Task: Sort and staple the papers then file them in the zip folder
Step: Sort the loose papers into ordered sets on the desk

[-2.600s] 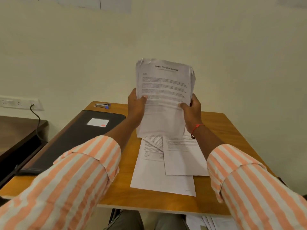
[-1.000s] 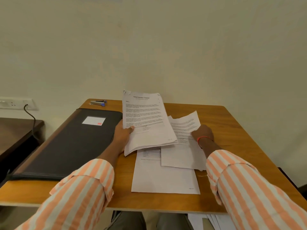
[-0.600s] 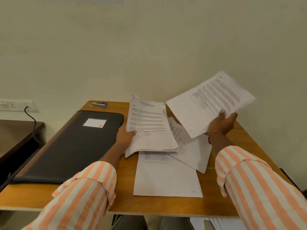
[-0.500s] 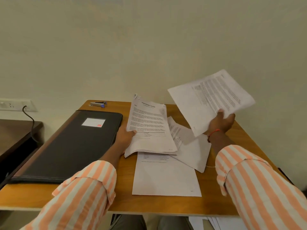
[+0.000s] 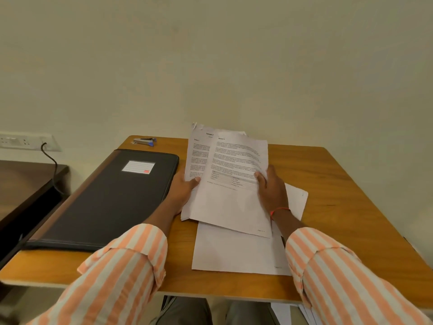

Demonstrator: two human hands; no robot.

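My left hand (image 5: 181,190) grips the left edge of a stack of printed papers (image 5: 196,160) held tilted above the wooden table (image 5: 328,191). My right hand (image 5: 273,190) holds a single printed sheet (image 5: 234,184) laid over the front of that stack. Two loose sheets lie flat on the table beneath: a large one (image 5: 236,252) near the front edge and another (image 5: 296,200) poking out right of my right wrist. The black zip folder (image 5: 112,202) lies shut on the table's left side. A small stapler (image 5: 144,141) sits at the far left corner.
A dark side table (image 5: 25,181) stands to the left, with a wall socket (image 5: 25,141) and a black cable (image 5: 53,170) above it. More white papers (image 5: 290,314) show below the table's front edge, near my knees. A plain wall rises close behind the table.
My right hand lifted one sheet off the table, raised it to the right, then brought it left onto the front of the stack held by my left hand.
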